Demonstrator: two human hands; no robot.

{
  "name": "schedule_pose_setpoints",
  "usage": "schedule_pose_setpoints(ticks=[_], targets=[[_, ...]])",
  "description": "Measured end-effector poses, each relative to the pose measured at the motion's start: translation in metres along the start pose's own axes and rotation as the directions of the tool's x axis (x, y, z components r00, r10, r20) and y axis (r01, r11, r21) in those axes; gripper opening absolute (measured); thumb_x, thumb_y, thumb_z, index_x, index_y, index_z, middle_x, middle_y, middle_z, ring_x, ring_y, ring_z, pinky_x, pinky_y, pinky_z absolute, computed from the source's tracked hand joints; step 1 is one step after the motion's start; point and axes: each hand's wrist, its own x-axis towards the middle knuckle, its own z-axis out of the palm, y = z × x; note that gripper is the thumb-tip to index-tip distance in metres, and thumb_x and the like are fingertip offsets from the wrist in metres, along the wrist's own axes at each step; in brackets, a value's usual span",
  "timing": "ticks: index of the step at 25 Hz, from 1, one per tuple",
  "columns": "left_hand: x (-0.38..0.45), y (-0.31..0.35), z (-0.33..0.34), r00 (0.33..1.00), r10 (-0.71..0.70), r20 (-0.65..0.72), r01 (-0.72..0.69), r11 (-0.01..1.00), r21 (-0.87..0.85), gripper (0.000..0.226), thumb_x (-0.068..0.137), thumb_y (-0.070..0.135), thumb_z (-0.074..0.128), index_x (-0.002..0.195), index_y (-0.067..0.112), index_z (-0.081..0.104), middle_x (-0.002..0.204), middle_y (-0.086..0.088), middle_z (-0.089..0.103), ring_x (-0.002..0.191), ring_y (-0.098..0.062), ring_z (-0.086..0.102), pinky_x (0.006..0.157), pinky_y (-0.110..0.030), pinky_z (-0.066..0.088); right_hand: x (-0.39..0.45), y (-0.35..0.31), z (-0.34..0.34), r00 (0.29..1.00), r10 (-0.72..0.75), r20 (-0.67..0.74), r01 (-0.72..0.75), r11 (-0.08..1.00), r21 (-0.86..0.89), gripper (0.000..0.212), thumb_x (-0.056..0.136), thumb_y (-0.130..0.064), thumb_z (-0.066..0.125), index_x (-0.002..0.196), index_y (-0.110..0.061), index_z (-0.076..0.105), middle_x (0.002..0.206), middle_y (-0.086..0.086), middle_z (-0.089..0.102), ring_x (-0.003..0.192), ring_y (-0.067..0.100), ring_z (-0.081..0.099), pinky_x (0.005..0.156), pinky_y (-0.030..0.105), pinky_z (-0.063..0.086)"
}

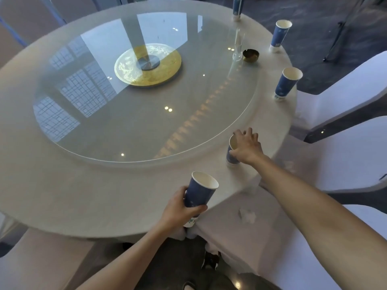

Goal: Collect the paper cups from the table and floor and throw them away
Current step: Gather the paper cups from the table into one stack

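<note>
Your left hand (178, 208) clasps a blue paper cup (201, 190) near the worktop (94, 189) rim, freeing your right hand (247, 147), whose grip seems closing round the next cup (232, 151) beside the glass turntable (146, 101).

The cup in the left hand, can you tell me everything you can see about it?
The blue paper cup is tall and gets narrower toward the bottom. It has a white rim, a pale inside that looks empty, and a white band with a small print near the base. It tilts a little to the right. The left hand wraps round its lower half, holding it over the near edge of the round table. Nothing else touches it.
</note>
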Motion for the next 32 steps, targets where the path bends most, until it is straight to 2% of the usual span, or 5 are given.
schedule_pose_setpoints(ticks=[9, 18, 22, 29, 32], targets=[[-0.050, -0.004, 0.029, 0.999, 0.034, -0.033, -0.029, 0.992, 0.126, 0.080, 0.070, 0.038, 0.089, 0.137, 0.021, 0.051, 0.123, -0.002, 0.063, 0.109, -0.021, 0.064, 0.089, -0.041, 0.059, -0.173, 0.020, -0.046, 0.966, -0.041, -0.254, 0.162, 0.864, 0.477, 0.062, 0.085, -0.035, 0.077, 0.142, -0.027, 0.052, 0.137, 0.006, 0.050, 0.123, 0.021, 0.051, 0.101, 0.036, 0.047], [-0.090, 0.004, 0.089, 0.985, 0.161, 0.064, -0.170, 0.971, 0.170, 0.080, 0.069, 0.038, 0.091, 0.139, 0.026, 0.054, 0.129, 0.002, 0.068, 0.116, -0.018, 0.065, 0.097, -0.043, 0.056, -0.254, 0.064, -0.010, 0.975, -0.180, 0.127, 0.097, 0.869, 0.486, 0.073, 0.080, -0.045, 0.084, 0.145, -0.028, 0.053, 0.139, -0.003, 0.053, 0.126, 0.016, 0.054, 0.106, 0.039, 0.050], [-0.094, 0.014, 0.128, 0.980, 0.174, 0.095, -0.189, 0.966, 0.174, 0.079, 0.070, 0.039, 0.088, 0.140, 0.026, 0.053, 0.130, 0.002, 0.063, 0.116, -0.018, 0.062, 0.096, -0.040, 0.055, -0.258, 0.094, 0.020, 0.962, -0.179, 0.207, 0.051, 0.860, 0.508, 0.072, 0.075, -0.054, 0.083, 0.135, -0.033, 0.050, 0.136, -0.001, 0.051, 0.121, 0.017, 0.056, 0.093, 0.031, 0.054], [-0.101, 0.020, 0.222, 0.999, 0.027, 0.026, -0.029, 0.996, 0.083, 0.081, 0.064, 0.052, 0.082, 0.134, 0.047, 0.042, 0.126, 0.013, 0.057, 0.111, -0.008, 0.059, 0.079, -0.014, 0.045, -0.235, 0.165, 0.054, 0.874, -0.262, 0.409, -0.006, 0.837, 0.547, 0.076, 0.079, -0.056, 0.079, 0.142, -0.029, 0.046, 0.142, -0.001, 0.044, 0.124, 0.015, 0.051, 0.099, 0.033, 0.053], [-0.096, 0.002, 0.254, 0.996, -0.068, -0.065, 0.070, 0.997, 0.025, 0.084, 0.060, 0.055, 0.082, 0.134, 0.043, 0.044, 0.127, 0.010, 0.058, 0.114, -0.011, 0.060, 0.089, -0.025, 0.054, -0.208, 0.187, 0.076, 0.842, -0.253, 0.476, -0.084, 0.810, 0.580, 0.064, 0.094, -0.053, 0.066, 0.149, -0.024, 0.048, 0.149, 0.004, 0.051, 0.133, 0.019, 0.052, 0.107, 0.037, 0.048]])
